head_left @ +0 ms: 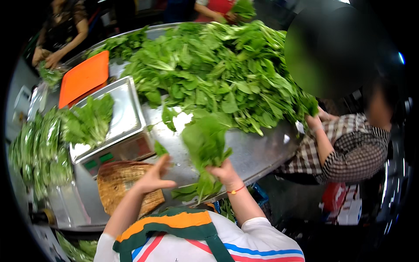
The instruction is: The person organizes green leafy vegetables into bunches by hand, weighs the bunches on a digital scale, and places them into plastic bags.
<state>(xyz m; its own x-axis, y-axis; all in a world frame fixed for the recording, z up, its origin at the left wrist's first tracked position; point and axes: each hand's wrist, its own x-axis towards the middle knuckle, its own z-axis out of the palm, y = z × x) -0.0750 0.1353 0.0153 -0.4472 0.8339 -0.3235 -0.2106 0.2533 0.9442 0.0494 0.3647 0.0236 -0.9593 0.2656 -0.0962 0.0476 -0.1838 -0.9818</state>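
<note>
My right hand [224,172], with a red string at its wrist, holds a bunch of leafy greens [204,140] upright over the metal table [258,150]. Free of any object, my left hand [157,178] is held with thumb and fingers apart, above a brown woven-looking mat or basket piece [114,186]. A large heap of leafy greens [209,72] covers the far part of the table. To the left, a metal pan on a scale [139,114] carries another bunch of greens [90,121]. Loose leaves [185,193] lie at the near edge below my right hand.
Bagged greens [45,150] are stacked at the left, with clear plastic bags [68,206] nearer. An orange plastic tray [85,77] stands behind the scale. A person in checked clothing [353,147] handles greens at the right; two other people work across the table.
</note>
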